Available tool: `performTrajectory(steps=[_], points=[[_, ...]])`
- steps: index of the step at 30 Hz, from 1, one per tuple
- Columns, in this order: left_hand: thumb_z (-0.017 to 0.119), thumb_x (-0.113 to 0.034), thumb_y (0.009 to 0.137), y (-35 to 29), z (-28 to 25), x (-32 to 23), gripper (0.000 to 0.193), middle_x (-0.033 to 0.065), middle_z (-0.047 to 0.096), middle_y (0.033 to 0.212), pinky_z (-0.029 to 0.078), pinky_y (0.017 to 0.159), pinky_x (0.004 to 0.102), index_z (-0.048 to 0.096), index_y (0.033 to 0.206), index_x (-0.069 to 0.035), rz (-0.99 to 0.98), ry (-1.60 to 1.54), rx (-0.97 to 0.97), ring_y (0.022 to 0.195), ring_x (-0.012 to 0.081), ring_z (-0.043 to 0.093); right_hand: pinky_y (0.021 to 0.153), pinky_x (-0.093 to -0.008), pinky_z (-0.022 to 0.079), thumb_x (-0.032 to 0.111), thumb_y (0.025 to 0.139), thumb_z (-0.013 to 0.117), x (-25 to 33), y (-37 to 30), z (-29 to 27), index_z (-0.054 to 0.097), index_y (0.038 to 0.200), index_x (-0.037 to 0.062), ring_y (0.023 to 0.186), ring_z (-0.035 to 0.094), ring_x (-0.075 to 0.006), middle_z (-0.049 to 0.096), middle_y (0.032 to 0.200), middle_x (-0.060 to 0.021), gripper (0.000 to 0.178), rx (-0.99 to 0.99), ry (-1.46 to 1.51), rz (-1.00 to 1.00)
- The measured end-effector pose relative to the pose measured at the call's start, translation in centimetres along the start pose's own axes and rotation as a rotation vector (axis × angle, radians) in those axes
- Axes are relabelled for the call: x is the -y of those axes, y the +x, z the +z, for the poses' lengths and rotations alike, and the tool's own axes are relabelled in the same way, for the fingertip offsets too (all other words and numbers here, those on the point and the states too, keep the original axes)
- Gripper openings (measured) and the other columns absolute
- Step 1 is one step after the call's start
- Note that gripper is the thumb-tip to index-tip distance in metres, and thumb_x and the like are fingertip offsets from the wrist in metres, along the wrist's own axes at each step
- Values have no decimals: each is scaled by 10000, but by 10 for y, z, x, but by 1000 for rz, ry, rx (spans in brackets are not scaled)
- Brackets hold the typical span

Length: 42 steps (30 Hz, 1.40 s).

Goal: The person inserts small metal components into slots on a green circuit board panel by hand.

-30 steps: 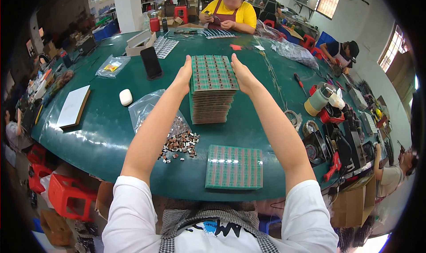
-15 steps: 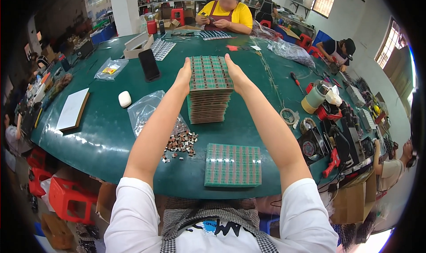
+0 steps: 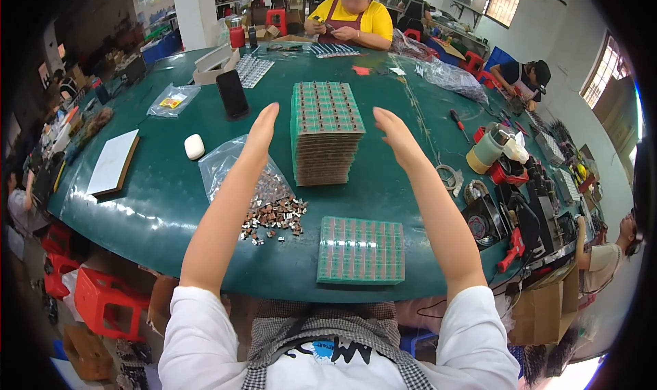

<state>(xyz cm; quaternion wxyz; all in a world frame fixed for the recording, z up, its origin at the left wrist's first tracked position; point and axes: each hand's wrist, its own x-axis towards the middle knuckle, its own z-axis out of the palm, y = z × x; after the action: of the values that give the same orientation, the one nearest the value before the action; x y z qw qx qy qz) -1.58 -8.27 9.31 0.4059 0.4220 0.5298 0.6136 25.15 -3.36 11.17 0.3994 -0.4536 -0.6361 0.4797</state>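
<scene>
A tall stack of green circuit boards (image 3: 328,109) stands on the table in front of me, small brown parts in rows on its top board. My left hand (image 3: 262,128) is off its left side, fingers stretched out and holding nothing. Beyond the right side, my right hand (image 3: 397,135) is likewise empty, its fingers extended. Nearer to me lies a lower stack of green panels (image 3: 361,251) with no raised parts visible. A heap of small brown and silver components (image 3: 279,215) spills from a clear plastic bag (image 3: 222,164) beside my left forearm.
The green table (image 3: 157,232) also bears a black phone (image 3: 233,94), a white rounded case (image 3: 194,147) and a white board (image 3: 113,162). At right are a green flask (image 3: 487,150), a screwdriver (image 3: 457,120) and assorted tools. A person in yellow (image 3: 373,27) works across the table.
Both hands have let go of the tall stack and moved outward, left hand to the left, right hand to the right. The stack now stands by itself.
</scene>
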Motion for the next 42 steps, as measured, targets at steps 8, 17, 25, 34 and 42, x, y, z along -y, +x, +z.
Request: performTrajectory(steps=[8,17,25,34,42], points=[[705,-48,744,-162,-31,65,368,124,549,1022,484,764,385,599,1095,-65,261,911,240,887,282,586,909,-297,434,192,938,540,-50,-149,-29,585,1208,4,1081,583,-176,616,1183,-77,332,11,-28,-20],[643,-13,761,-165,-17,100,162,123,500,911,452,744,421,593,916,-9,402,1000,91,862,310,554,878,-317,481,90,918,560,-55,-209,-27,620,1104,-55,959,633,-191,658,1046,-132,243,-16,57,138],[665,-70,736,-177,-24,97,177,62,511,915,386,834,386,599,900,-66,483,1111,36,918,234,503,838,-296,495,29,901,560,-30,-190,17,631,1075,-49,944,638,-178,653,1039,-129,204,248,-3,96],[683,-48,746,-183,-29,93,149,50,592,886,405,847,379,651,892,-53,541,1099,-17,904,253,544,826,-287,487,63,895,588,-12,-173,54,637,1095,-7,926,634,-170,662,1025,-96,217,470,-280,-72],[696,16,737,-201,-12,64,172,79,664,932,491,742,312,680,903,-25,481,610,0,839,215,626,883,-301,488,38,888,606,-24,-176,77,567,1203,-18,973,618,-157,644,1055,-106,322,430,62,171]])
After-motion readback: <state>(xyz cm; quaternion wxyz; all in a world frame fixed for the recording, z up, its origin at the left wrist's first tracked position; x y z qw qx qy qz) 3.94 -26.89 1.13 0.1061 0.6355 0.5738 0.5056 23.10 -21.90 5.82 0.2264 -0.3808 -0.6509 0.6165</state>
